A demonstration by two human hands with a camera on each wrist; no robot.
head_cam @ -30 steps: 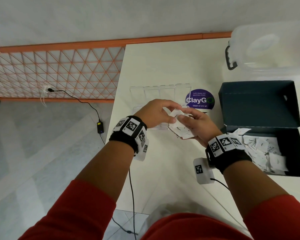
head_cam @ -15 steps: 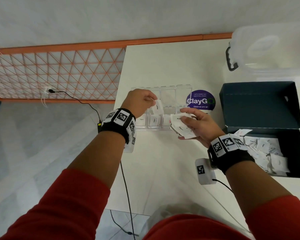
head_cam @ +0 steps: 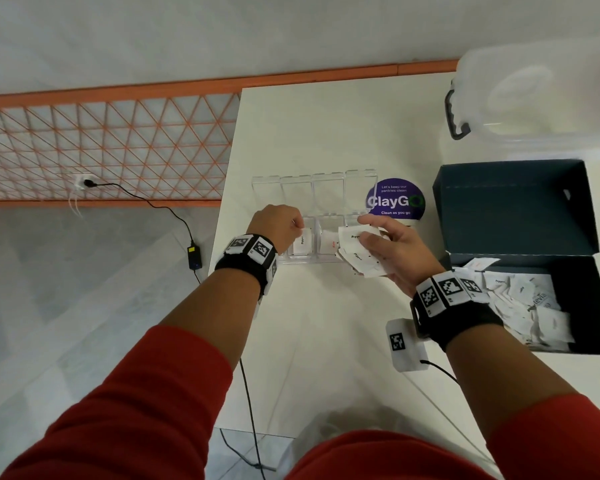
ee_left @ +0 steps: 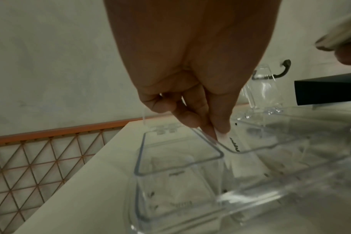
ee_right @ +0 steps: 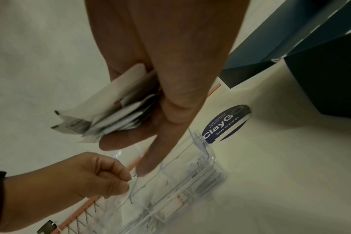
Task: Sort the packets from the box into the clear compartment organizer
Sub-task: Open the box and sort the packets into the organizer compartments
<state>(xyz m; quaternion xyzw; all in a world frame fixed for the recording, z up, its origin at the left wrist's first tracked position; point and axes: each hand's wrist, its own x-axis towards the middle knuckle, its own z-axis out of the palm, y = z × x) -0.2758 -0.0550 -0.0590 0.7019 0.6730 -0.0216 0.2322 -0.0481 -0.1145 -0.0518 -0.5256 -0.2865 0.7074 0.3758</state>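
Left grip point(head_cam: 280, 224): fingertips point(ee_left: 220, 126) pinched on a single white packet point(head_cam: 301, 241) with dark lettering, held upright at the rim of a compartment in the clear compartment organizer point(head_cam: 321, 216); in the left wrist view the packet's lower part sits inside the second compartment from the left end, just past the divider. Right grip point(head_cam: 392, 249): thumb and curled fingers clamp a fanned bunch of white packets point(head_cam: 359, 252) against the palm, with the index finger point(ee_right: 150, 158) stretched out straight above the organizer's right part. That bunch hovers over the organizer's near right corner, close to the left hand's packet but apart from it. Inside the organizer, packets already lie in several compartments, one with red lettering point(head_cam: 331, 243) next to the one being entered; the transparent lids stand open on the far side. Dark blue box point(head_cam: 513, 209), lid flipped up, sits on the white desk point(head_cam: 326, 133) to the right of the organizer, with a loose heap of white packets in box point(head_cam: 527, 306) in its base. Between organizer and box lies a round purple sticker point(head_cam: 395, 200) reading "ClayGo". Farther back on the right stands a translucent plastic tub point(head_cam: 541, 98) with a dark handle. Both wrists wear black bands with square coded markers, and red sleeves cover the forearms.
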